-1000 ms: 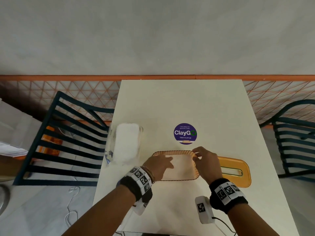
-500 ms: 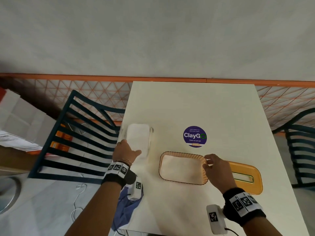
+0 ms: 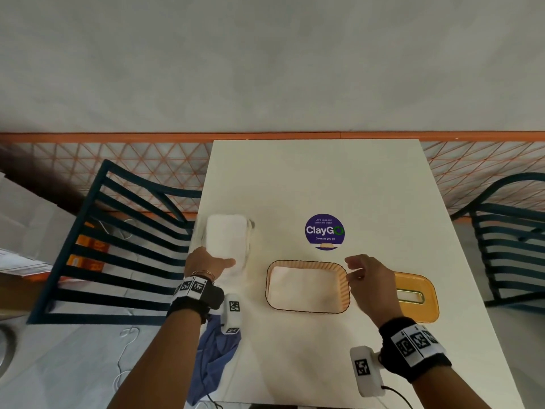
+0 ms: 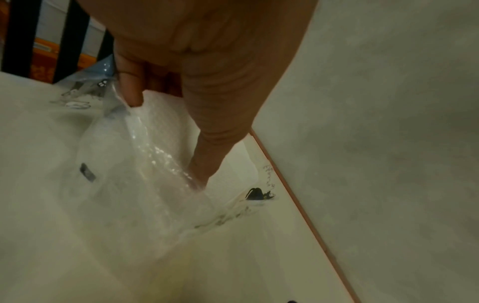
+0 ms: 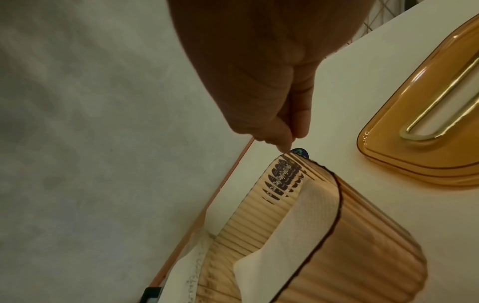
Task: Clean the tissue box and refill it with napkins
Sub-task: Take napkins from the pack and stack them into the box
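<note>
A blue cloth (image 3: 216,354) hangs over the near worktop (image 3: 295,364) edge, behind the left wrist. The ribbed amber tissue box (image 3: 343,286), open-topped, holds a flat layer of white napkins (image 3: 303,286); its wall sits just left of the right hand (image 3: 373,283), whose fingers (image 5: 281,141) hang loosely curled above the rim, holding nothing. Its amber lid (image 3: 418,296) lies right of that hand. Farther left, the left hand (image 3: 208,264) grips the clear-wrapped napkin pack (image 3: 227,240), fingers (image 4: 212,143) pushed into the wrapper. Half a second ago the right hand rested against the box's rim; now it is raised a little, while the left holds the pack as before.
</note>
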The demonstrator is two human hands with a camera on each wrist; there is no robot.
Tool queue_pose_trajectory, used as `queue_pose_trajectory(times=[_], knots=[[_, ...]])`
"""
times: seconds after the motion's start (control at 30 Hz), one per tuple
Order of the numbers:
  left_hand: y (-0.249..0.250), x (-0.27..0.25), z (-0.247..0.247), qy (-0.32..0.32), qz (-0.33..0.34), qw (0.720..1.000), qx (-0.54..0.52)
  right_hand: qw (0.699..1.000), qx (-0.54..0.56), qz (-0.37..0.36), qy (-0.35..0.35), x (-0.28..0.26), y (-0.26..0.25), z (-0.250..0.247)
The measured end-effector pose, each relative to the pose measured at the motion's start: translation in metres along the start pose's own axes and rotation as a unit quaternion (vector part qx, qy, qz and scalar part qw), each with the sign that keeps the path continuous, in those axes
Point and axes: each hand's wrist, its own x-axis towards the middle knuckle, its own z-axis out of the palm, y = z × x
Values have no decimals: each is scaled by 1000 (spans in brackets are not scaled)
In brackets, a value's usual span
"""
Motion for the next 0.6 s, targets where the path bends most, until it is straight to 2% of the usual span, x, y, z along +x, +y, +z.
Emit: queue_pose_trajectory(times=[0.2, 0.33, 0.4, 0.5, 0.6], knots=[[-8, 6, -4, -15, 7, 988, -156, 1000, 7, -11, 6, -4, -11, -6], [-9, -14, -13, -43, 28, 935, -351, 998, 60, -13, -4, -5, -25, -10], [-5, -36, -25, -75, 74, 912, -396, 994, 104, -16, -30, -5, -37, -13], [1, -74, -44, -146, 153, 886, -413, 975, 164, 6, -153, -4, -58, -17], [5, -100, -56, -231, 212, 863, -395, 903, 296, 54, -306, -7, -76, -17]])
